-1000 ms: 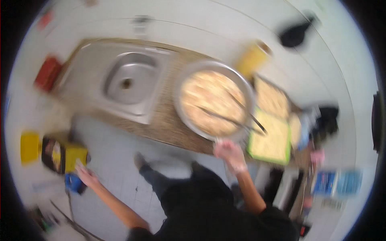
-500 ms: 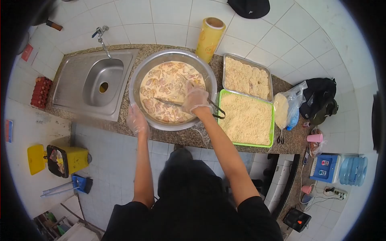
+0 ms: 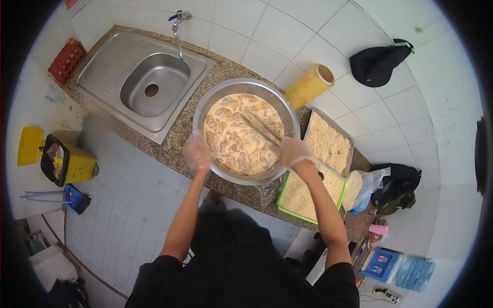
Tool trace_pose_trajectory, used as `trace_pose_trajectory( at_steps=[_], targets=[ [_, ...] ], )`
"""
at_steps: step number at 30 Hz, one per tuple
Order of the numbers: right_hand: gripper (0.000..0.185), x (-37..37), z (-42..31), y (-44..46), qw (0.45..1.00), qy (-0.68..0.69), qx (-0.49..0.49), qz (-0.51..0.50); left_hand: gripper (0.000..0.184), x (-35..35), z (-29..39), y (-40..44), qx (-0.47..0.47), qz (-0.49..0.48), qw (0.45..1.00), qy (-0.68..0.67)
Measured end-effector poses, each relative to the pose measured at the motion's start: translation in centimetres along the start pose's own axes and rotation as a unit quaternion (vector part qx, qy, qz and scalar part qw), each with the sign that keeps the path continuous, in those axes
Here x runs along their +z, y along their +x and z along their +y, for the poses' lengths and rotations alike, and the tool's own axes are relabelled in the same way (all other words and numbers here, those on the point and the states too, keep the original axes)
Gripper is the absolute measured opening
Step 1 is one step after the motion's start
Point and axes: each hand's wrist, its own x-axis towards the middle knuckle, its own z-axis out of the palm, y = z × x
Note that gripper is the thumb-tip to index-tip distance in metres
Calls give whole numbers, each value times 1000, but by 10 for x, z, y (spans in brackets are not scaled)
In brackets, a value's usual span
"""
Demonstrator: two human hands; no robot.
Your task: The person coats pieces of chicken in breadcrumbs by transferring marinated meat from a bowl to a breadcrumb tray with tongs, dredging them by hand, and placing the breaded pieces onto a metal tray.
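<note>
A large steel bowl (image 3: 291, 114) stands on the counter, filled with raw meat pieces in a pale creamy liquid (image 3: 239, 146). Wearing a clear plastic glove, my left hand (image 3: 197, 152) grips the bowl's near-left rim. My right hand (image 3: 296, 152), gloved too, is closed around metal tongs (image 3: 261, 129) at the bowl's right rim. The tongs reach over the bowl, their tips at the liquid's surface; whether they pinch a piece is unclear. Beneath my right forearm lies a green tray (image 3: 281, 204) of pale crumbs, partly hidden.
Behind the green tray sits a metal tray (image 3: 352, 149) with crumb-coated pieces. A yellow roll of wrap (image 3: 309, 86) stands behind the bowl. The steel sink (image 3: 149, 84) is to the left. Plastic bags (image 3: 367, 187) lie at the right, and a yellow bin (image 3: 79, 160) stands on the floor.
My right hand has moved back from over the liquid to the bowl's right rim, with the tongs now angled up-left. My left hand stays on the rim. The view has turned and shifted.
</note>
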Motion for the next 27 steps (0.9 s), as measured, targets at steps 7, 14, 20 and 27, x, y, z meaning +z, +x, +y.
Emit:
trace_pose_trajectory(
  at_steps=[7, 14, 20, 27],
  targets=[
    [69, 41, -34, 69, 998, 34, -50, 27, 40, -4, 4, 0, -3, -5, 1000, 7],
    [72, -37, 37, 14, 977, 163, -23, -133, 39, 2, -14, 6, -9, -19, 1000, -13],
    [66, -24, 55, -10, 998, 51, 12, -37, 39, 6, -15, 5, -1, -5, 1000, -22],
    [63, 24, 5, -41, 993, -69, -93, -23, 40, 10, -16, 5, 10, 20, 1000, -6]
  ],
)
